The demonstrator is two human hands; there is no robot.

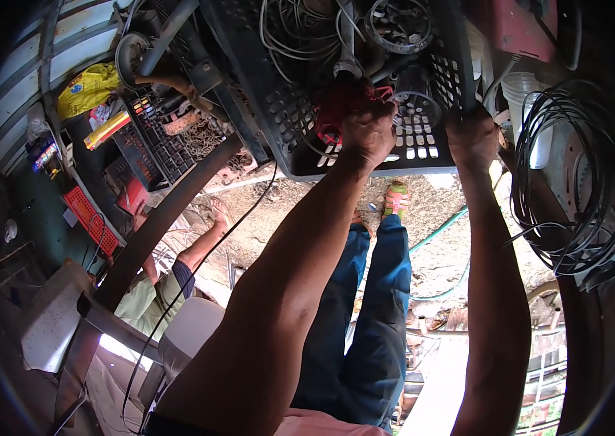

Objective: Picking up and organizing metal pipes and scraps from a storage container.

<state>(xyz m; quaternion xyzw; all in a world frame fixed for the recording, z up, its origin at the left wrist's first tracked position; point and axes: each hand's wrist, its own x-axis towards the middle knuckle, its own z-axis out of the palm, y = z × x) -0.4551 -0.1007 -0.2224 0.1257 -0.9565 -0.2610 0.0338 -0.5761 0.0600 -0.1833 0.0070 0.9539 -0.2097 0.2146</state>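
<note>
A black plastic crate point(294, 156) with slotted walls hangs or rests in front of me at the top of the view. My left hand point(369, 134) reaches inside it with fingers curled on a dark red object point(328, 109); its kind is not clear. On the crate's near right corner my right hand point(472, 138) is closed, gripping the rim. Loops of grey wire point(300, 33) lie in the crate, along with a round clear lid-like piece point(398, 25) and a metal tool with a long shank point(347, 43).
A coil of black cable point(572, 174) hangs at right, near translucent cups point(525, 91) and a red machine housing point(525, 29). At left are another crate of small metal parts point(202, 138), a yellow bag point(90, 91), a red basket point(90, 218) and another person's leg point(202, 243).
</note>
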